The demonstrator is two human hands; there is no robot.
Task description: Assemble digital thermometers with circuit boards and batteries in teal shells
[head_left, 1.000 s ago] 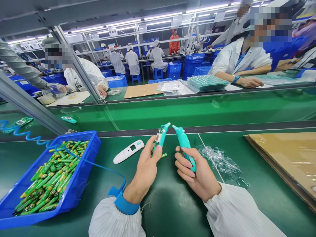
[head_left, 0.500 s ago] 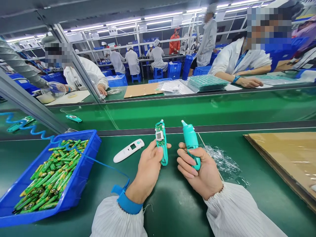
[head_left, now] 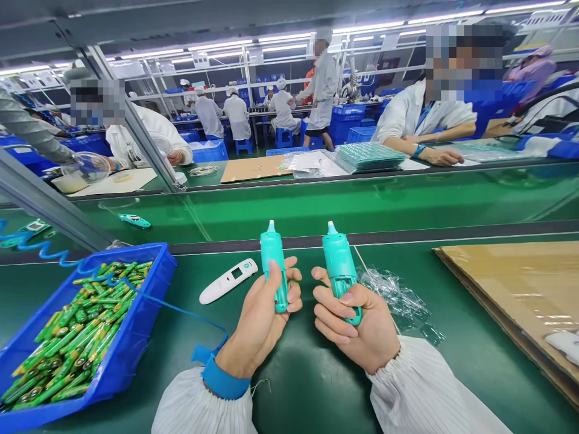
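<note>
Two teal ear thermometer bodies are held upright side by side, white tips pointing away. My left hand (head_left: 261, 304) is closed around one thermometer body (head_left: 272, 253), thumb across its front. In my right hand (head_left: 357, 319) is the other thermometer body (head_left: 340, 256), gripped by its lower part, where an opening shows. A gap separates the two bodies. To the left of my left hand lies a white thermometer cover (head_left: 228, 281) with a small window and a button. Crumpled clear plastic (head_left: 398, 292) sits just beyond my right hand.
A blue bin (head_left: 156, 283) of green batteries (head_left: 81, 328) stands at the left. A blue coiled cord (head_left: 181, 304) runs to my left wrist strap. Cardboard (head_left: 511, 283) lies at the right. Beyond the green conveyor belt (head_left: 289, 208), carrying teal pieces, co-workers sit.
My left hand has turned its thermometer body over: the circuit board side showed before, and now the closed teal side faces me. The right hand's body has tilted slightly.
</note>
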